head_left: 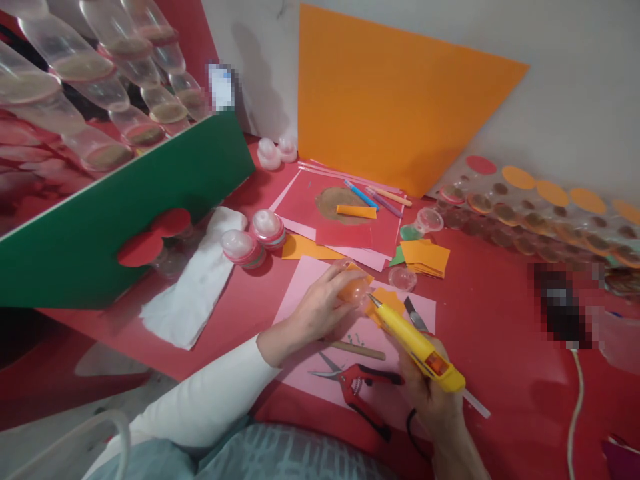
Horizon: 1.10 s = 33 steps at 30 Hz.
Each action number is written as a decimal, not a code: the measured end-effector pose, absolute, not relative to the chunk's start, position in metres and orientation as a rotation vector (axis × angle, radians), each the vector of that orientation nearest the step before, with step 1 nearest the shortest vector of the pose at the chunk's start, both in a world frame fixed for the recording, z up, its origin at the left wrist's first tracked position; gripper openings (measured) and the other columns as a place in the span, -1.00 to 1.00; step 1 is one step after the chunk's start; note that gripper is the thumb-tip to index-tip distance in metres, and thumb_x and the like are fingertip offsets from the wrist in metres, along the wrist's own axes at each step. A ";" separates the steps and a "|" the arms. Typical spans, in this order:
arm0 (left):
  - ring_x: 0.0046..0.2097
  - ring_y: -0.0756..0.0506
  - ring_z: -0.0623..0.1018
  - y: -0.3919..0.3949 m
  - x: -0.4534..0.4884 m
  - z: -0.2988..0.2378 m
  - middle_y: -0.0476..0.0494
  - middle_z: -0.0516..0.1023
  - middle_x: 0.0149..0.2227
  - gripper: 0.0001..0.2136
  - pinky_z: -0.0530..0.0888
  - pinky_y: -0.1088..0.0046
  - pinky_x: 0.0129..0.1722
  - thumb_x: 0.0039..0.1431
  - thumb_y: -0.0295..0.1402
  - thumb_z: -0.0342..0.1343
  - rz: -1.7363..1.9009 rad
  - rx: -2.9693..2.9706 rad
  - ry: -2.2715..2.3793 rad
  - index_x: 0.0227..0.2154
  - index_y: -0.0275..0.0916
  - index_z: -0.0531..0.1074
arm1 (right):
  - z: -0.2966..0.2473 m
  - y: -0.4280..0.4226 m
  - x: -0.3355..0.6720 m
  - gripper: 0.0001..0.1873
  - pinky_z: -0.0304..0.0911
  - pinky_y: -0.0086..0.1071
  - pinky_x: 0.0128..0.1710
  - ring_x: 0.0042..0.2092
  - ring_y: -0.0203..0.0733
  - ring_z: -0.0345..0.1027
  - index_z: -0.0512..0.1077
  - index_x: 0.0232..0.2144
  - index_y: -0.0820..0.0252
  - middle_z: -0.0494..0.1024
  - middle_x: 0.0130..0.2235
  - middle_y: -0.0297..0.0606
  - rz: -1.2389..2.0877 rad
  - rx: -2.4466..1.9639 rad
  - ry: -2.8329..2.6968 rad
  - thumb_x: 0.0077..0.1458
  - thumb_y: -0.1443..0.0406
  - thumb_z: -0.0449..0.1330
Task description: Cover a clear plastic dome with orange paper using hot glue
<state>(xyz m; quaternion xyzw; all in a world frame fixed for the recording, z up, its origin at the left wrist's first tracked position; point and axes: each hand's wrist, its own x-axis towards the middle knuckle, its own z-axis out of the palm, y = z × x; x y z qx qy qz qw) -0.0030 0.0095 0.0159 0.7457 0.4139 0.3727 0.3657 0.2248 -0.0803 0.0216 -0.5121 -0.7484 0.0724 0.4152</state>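
My left hand [327, 297] is closed around a small clear plastic cup [356, 292] with orange paper at it. A yellow hot glue gun [417, 343] is gripped in my right hand [434, 387], its metal nozzle close to the cup; a glue stick [476, 404] sticks out at the back. Whether the nozzle touches the cup I cannot tell. Just beneath lies a scalloped orange paper piece [387, 303] on a pink sheet [300, 320]. Red-handled shears [356, 385], a brown stick [357, 349] and a grey-bladed cutter [414, 313] lie around my hands.
Orange cards [425, 257], pens [361, 194] and red paper [345, 237] lie further back. Lidded cups [243, 248] and white cloth [193, 287] are left, before a green board [125, 220]. Rows of clear cups [540, 207] stand right. A white cable [577, 407] crosses the red table.
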 end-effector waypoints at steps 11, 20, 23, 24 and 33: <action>0.27 -0.29 0.48 0.009 -0.005 0.015 -0.25 0.56 0.15 -0.61 0.47 0.06 0.24 0.29 -0.26 0.27 0.953 1.860 1.107 0.14 -0.11 0.43 | 0.019 -0.082 0.225 -0.78 0.39 -0.44 -0.57 -0.50 -0.25 0.43 0.39 -0.27 0.13 0.45 -0.44 -0.35 0.209 -1.309 -1.888 0.46 0.20 0.10; 0.13 -0.24 0.56 0.011 -0.004 0.014 -0.26 0.55 0.10 -0.61 0.54 0.13 0.13 0.23 -0.40 0.27 1.009 1.847 1.121 0.11 -0.13 0.43 | 0.018 -0.081 0.225 -0.74 0.37 -0.39 -0.58 -0.50 -0.18 0.45 0.40 -0.29 0.13 0.47 -0.46 -0.32 0.209 -1.323 -1.910 0.46 0.17 0.09; 0.10 -0.22 0.57 0.012 -0.005 0.015 -0.23 0.55 0.09 -0.60 0.55 0.15 0.11 0.22 -0.41 0.27 1.019 1.848 1.113 0.11 -0.11 0.43 | 0.018 -0.082 0.225 -0.72 0.37 -0.38 -0.58 -0.51 -0.18 0.44 0.39 -0.30 0.12 0.47 -0.48 -0.33 0.223 -1.317 -1.905 0.45 0.14 0.09; 0.10 -0.22 0.57 0.012 -0.005 0.015 -0.23 0.55 0.09 -0.60 0.55 0.15 0.11 0.22 -0.41 0.28 1.012 1.848 1.115 0.11 -0.10 0.43 | 0.018 -0.082 0.224 -0.73 0.37 -0.38 -0.58 -0.51 -0.19 0.43 0.39 -0.30 0.12 0.47 -0.48 -0.33 0.233 -1.316 -1.897 0.45 0.14 0.10; 0.20 -0.29 0.53 0.010 -0.005 0.015 -0.27 0.54 0.14 -0.59 0.51 0.06 0.20 0.21 -0.37 0.30 0.948 1.843 1.148 0.12 -0.12 0.43 | 0.018 -0.082 0.225 -0.72 0.36 -0.40 -0.60 -0.49 -0.21 0.43 0.36 -0.32 0.09 0.45 -0.46 -0.34 0.289 -1.277 -1.918 0.47 0.17 0.07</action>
